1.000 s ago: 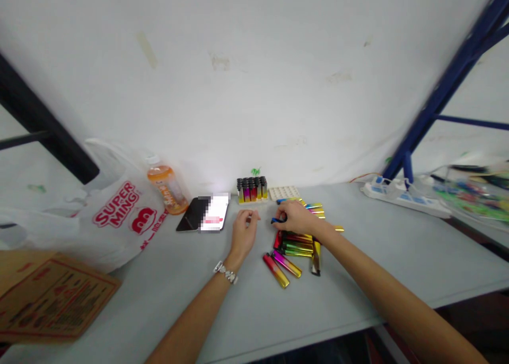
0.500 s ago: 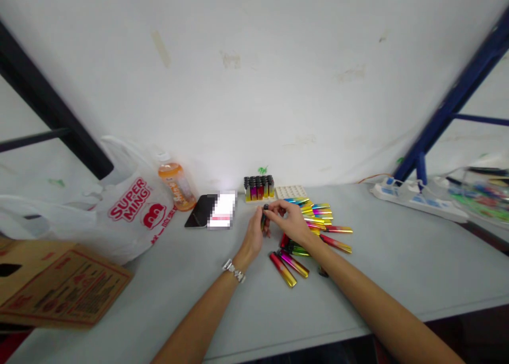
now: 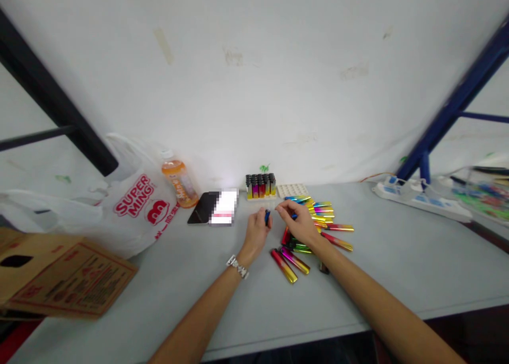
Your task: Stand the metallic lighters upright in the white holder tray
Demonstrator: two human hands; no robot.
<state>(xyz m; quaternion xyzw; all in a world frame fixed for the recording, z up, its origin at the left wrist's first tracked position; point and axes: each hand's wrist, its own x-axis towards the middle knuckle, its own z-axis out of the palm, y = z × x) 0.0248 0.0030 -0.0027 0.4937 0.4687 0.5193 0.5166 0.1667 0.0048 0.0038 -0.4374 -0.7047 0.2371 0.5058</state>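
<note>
My left hand [image 3: 256,232] is closed round a dark blue lighter [image 3: 267,217] with a black top, held upright above the table. Just to its right, my right hand [image 3: 297,222] has thumb and forefinger pinched together, apart from that lighter; what they pinch is too small to make out. A bit of blue shows under its curled fingers. Shiny lighters in several colours lie loose about my right hand, among them a red-and-gold lighter [image 3: 283,266] and a purple-and-gold lighter [image 3: 295,260]. Behind, black-topped lighters [image 3: 260,187] stand upright in rows in a pale holder.
Beside the upright lighters is a cream perforated tray [image 3: 292,190]. Leftward are a phone [image 3: 203,208], an orange drink bottle [image 3: 181,183], a white plastic bag [image 3: 135,221] and a cardboard box [image 3: 75,279]. A power strip [image 3: 423,202] lies at the right, near a blue metal post [image 3: 449,109].
My hands have parted: the right has drawn back slightly right from the lighter that both were touching. The left keeps the lighter, its blue body now showing more. The view has shifted slightly.
</note>
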